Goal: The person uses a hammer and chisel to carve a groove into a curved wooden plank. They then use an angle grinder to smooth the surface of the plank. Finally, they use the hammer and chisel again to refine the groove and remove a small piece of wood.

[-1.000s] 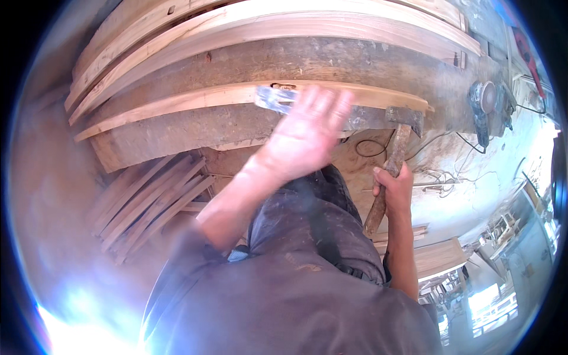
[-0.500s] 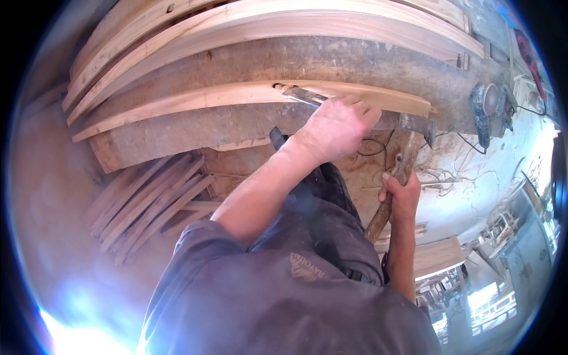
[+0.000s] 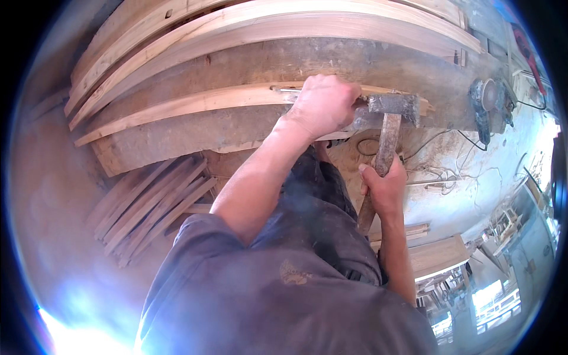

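Note:
A pale, narrow wooden rail (image 3: 207, 102) lies along the near side of a heavy wooden beam. My left hand (image 3: 326, 103) is closed round a chisel (image 3: 288, 90), whose metal blade slants low at the mortise in the rail; my fist hides most of its handle. In my right hand (image 3: 387, 184) is the wooden handle of a hatchet (image 3: 393, 105). Its dark metal head is up beside the butt of the chisel, the blunt back facing my left fist. Whether the two touch I cannot tell.
More long wooden rails (image 3: 284, 26) lie across the far side of the beam (image 3: 248, 62). A grinder-like power tool (image 3: 488, 97) sits at the beam's right end, with cables below. Several wooden strips (image 3: 154, 204) are stacked at lower left. A board (image 3: 438, 257) lies at lower right.
The hatchet has risen and swung left, up to the chisel's butt. My left hand has shifted slightly left and up, and the chisel blade now shows at a flatter slant.

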Demonstrator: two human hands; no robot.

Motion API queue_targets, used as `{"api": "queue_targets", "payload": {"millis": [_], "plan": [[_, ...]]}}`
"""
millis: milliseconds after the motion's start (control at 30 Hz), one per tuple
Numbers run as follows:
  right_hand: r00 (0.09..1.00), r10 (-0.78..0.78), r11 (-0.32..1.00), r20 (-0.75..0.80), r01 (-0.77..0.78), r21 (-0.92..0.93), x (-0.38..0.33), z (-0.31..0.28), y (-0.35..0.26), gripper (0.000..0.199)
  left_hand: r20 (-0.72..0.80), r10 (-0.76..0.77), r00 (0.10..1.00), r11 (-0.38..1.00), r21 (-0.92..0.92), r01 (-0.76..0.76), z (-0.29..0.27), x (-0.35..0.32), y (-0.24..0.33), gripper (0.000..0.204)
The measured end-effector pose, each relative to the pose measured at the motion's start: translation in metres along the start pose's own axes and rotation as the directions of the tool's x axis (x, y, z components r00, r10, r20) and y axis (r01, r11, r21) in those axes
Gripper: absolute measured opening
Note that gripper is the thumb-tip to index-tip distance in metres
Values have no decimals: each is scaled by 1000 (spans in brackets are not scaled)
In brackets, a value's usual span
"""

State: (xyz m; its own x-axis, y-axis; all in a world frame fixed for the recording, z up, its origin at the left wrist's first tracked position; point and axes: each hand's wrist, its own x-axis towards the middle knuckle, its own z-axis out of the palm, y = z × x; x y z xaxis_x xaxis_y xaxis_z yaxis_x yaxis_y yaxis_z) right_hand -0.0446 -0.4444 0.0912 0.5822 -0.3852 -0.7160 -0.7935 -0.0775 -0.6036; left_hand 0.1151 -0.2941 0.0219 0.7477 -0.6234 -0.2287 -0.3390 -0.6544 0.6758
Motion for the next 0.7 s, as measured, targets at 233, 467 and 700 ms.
{"api": "queue_targets", "payload": {"millis": [233,467,700], "plan": [[966,-67,897,-251,168,408,1,-6,4,29,56,-29,998,999,30,27,2,-2,-6,18],[995,98,988,30,-101,116,0,8,3,27,-477,143,867,969,-110,-220,10,-21,-18,32],[992,118,972,-53,-104,212,7,-22,33,25,-287,195,938,981,53,-188,19,-34,-4,30]]}}
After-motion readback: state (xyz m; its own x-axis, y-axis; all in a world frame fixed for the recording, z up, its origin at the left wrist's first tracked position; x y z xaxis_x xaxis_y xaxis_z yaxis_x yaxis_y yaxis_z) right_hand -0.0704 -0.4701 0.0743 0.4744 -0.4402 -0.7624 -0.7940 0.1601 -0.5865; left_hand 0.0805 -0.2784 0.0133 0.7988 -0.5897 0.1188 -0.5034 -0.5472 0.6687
